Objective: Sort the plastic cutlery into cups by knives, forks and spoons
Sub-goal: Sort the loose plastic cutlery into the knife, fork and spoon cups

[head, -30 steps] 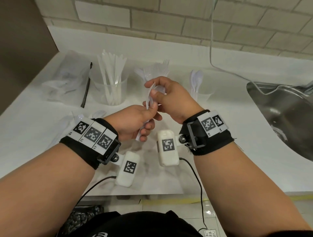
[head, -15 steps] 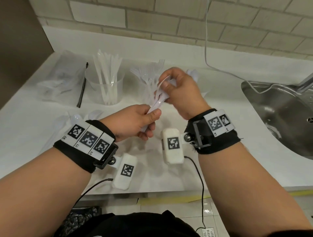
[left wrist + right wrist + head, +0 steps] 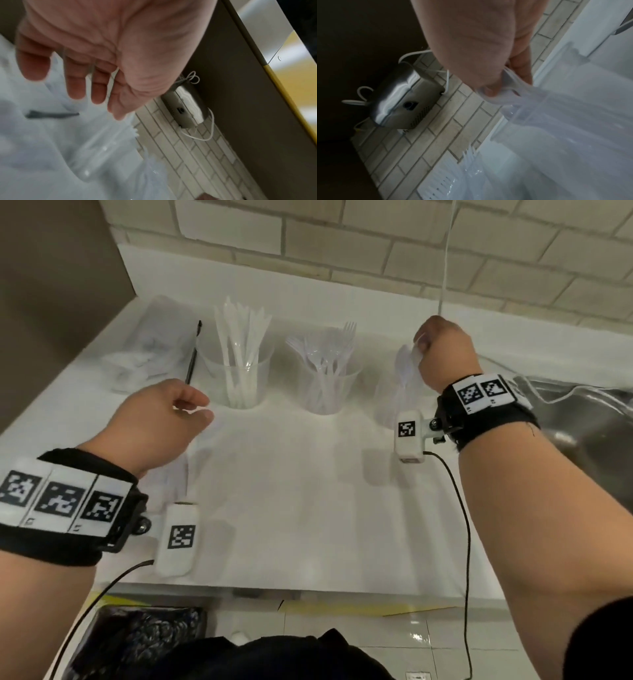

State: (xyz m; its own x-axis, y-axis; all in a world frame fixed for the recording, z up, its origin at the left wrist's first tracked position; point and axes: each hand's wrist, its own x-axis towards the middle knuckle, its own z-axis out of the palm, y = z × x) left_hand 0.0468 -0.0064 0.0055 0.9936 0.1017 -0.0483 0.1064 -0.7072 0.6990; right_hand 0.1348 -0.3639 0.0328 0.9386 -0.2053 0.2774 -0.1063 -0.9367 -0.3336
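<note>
Right hand [image 3: 443,354] pinches clear spoons [image 3: 406,364] over the rightmost cup [image 3: 388,402], fingers curled round them. Left hand [image 3: 154,426] loosely curled, holding nothing, above the counter [image 3: 291,491]. Knife cup [image 3: 236,374] left, fork cup [image 3: 325,385] centre.

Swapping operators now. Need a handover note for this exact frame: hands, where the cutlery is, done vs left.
Right hand: pinches white plastic spoons over the spoon cup, the rightmost one, not yet released.
Left hand: open, holds nothing, over the counter at the left.
Knife cup, leftmost: holds knives upright. Fork cup, middle: holds forks.
Clear bags and a dark stick-like item lie left of the knife cup.
Done: knives and forks stand in their cups.
Left: drop the held spoons in; loose white pieces seem to lie under the left hand, too blurred to identify.
</note>
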